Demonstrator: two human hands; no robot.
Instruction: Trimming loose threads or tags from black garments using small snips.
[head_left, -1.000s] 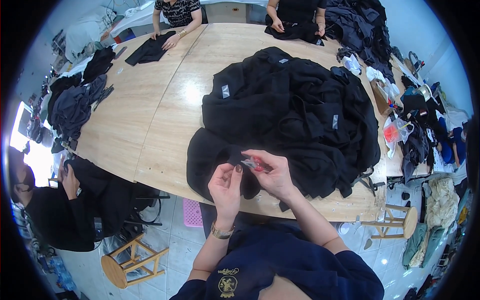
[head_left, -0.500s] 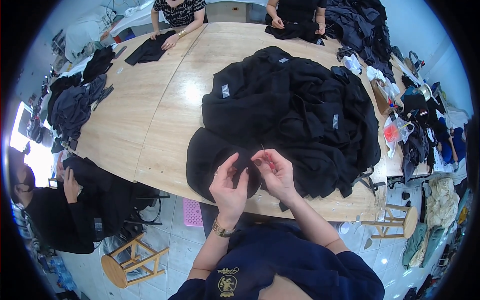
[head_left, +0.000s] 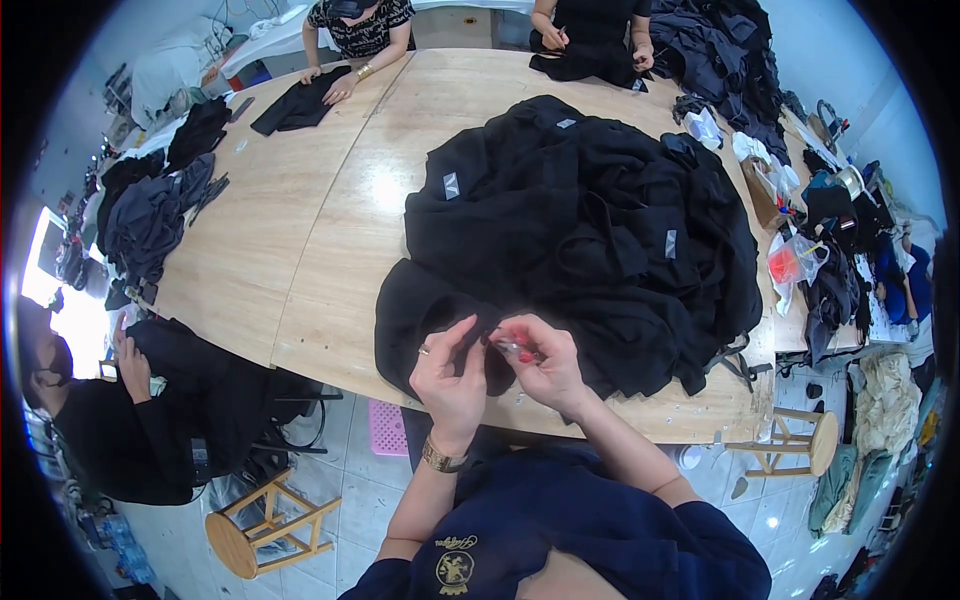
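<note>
Near the table's front edge, my left hand point(head_left: 446, 385) grips part of a black garment point(head_left: 412, 305), thumb and fingers curled at the cloth. Close beside it on the right, my right hand point(head_left: 552, 372) is closed round a small tool with red and metal parts point(head_left: 520, 350). Its exact kind is partly hidden by my fingers. The fingertips of both hands almost meet over the black cloth. Beyond them spreads a large heap of black garments point(head_left: 600, 230), with a few small pale labels showing.
Across the wooden table point(head_left: 330, 270), two people handle black cloth. Another person sits at the left with dark fabric. Grey garments point(head_left: 150, 220) lie along the left edge. A cup with red contents point(head_left: 788, 262) stands at the right. Wooden stools point(head_left: 235, 540) stand on the floor.
My right hand has turned and shifted slightly left, closer to my left hand. The thin tip that stuck up from it now lies lower. My left hand has moved slightly left.
</note>
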